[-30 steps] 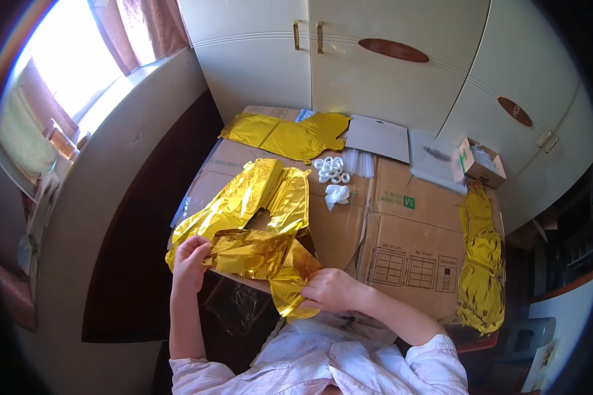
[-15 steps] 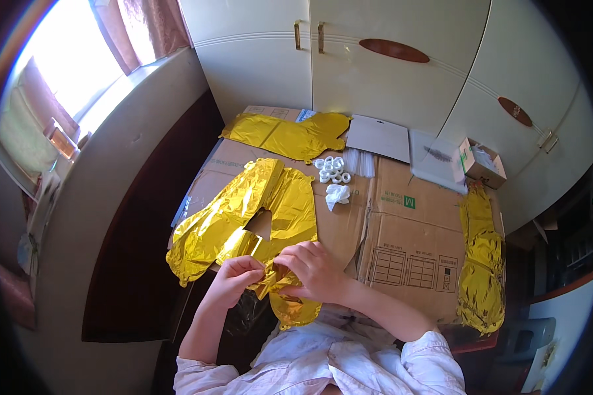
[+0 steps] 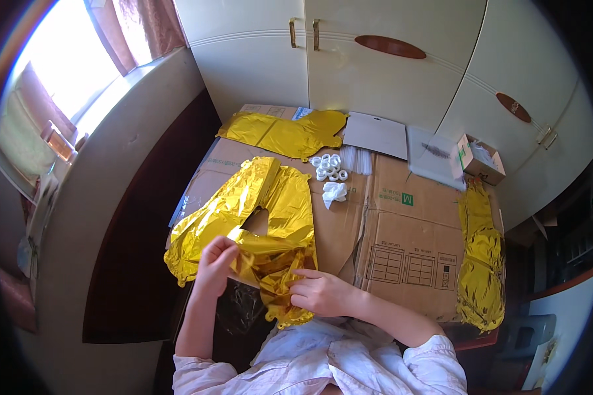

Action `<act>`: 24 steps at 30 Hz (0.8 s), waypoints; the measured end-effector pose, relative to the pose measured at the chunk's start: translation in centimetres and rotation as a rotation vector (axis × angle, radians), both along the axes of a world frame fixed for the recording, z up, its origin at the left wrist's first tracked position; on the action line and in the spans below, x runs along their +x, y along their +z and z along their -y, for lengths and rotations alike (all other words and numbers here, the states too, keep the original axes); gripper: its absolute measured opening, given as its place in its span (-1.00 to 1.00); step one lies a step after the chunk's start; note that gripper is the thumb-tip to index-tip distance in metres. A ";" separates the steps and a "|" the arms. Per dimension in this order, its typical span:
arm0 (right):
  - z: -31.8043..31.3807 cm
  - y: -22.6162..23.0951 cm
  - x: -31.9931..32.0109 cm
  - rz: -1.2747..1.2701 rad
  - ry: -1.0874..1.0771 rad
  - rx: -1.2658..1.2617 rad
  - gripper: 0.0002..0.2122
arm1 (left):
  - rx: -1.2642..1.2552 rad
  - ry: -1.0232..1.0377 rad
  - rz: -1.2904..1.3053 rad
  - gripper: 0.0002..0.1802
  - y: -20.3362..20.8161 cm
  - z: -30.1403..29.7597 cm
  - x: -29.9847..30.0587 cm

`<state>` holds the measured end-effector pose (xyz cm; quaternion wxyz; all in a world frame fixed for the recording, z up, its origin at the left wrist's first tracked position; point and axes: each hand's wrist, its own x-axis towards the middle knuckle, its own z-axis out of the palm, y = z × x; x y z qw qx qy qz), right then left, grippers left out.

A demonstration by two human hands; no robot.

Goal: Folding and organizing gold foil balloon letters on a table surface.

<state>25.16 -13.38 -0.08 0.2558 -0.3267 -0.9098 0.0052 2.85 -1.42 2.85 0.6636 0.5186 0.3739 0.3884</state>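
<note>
Gold foil: we see the shiny sheet [image 3: 286, 253] at the near edge of the cardboard-topped bench [image 3: 402, 227], its crumpled near end hanging over that edge in front of the wearer; the rest lies flat and folded, around a small gap that shows the cardboard. We cannot tell whether its folds are one piece or several.
Left hand: we find it [image 3: 215, 264] raised at the left margin of the crumpled end; the grip is narrow, thumb and fingers drawn together, but we cannot tell whether film is caught between them.
Right hand: we see it [image 3: 319, 293] against the right side of the same end, fingers laid on the foil; we cannot tell how far its grip closes.
Beyond the foil: we note a cluster of white rings [image 3: 329, 168], a crumpled white tissue [image 3: 335, 192] just nearer the wearer, and clear strips [image 3: 357, 160] beside the rings.
Far edge: we observe a second foil shape [image 3: 280, 133] lying flat, then a pale board [image 3: 375, 135], a clear plastic sheet [image 3: 435, 158] and a small open box [image 3: 481, 160].
Right edge: we see a wrinkled foil length [image 3: 481, 263] lying lengthwise.
Surroundings: we view cream cabinets [image 3: 389, 79] behind the bench and a bright window [image 3: 72, 66] at left.
</note>
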 end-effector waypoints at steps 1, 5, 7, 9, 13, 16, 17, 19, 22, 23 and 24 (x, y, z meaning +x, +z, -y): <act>0.3 -0.9 0.2 0.019 0.002 -0.067 -0.96 | 0.033 0.063 -0.038 -0.94 -0.3 -0.8 -0.4; 0.9 -2.0 0.2 -0.011 -0.021 -0.174 -0.94 | 0.000 0.212 0.014 -0.94 -0.3 -3.9 -1.8; 1.1 -1.6 0.1 -0.009 -0.059 -0.252 -0.93 | -0.005 0.305 0.109 -0.94 -0.4 -5.6 -2.3; 1.2 -1.6 0.0 -0.002 -0.089 -0.293 -0.92 | 0.058 0.296 0.106 -0.93 -1.7 -7.9 -4.1; 1.0 -0.6 0.1 0.019 -0.073 -0.401 -0.81 | 0.034 0.357 0.132 -0.95 -3.4 -10.2 -6.4; -0.7 -0.6 0.9 -0.137 -0.110 -0.438 -0.74 | -0.007 0.363 0.152 -0.94 -3.5 -9.6 -5.5; -1.7 -1.3 1.1 -0.217 -0.130 -0.430 -0.72 | -0.011 0.359 0.161 -0.94 -3.6 -9.4 -5.2; -5.2 -3.4 1.8 -0.178 -0.280 -0.392 -0.66 | -0.016 0.333 0.166 -0.94 -3.6 -9.0 -4.9; -9.4 -6.2 2.7 -0.024 -0.425 -0.157 -0.56 | 0.006 0.324 0.187 -0.95 -2.6 -8.4 -4.3; -10.2 -5.7 2.7 -0.020 -0.461 -0.181 -0.54 | 0.028 0.344 0.196 -0.95 -2.2 -8.2 -4.5; -11.0 -5.1 2.8 -0.017 -0.498 -0.204 -0.52 | 0.050 0.364 0.205 -0.95 -1.8 -7.9 -4.6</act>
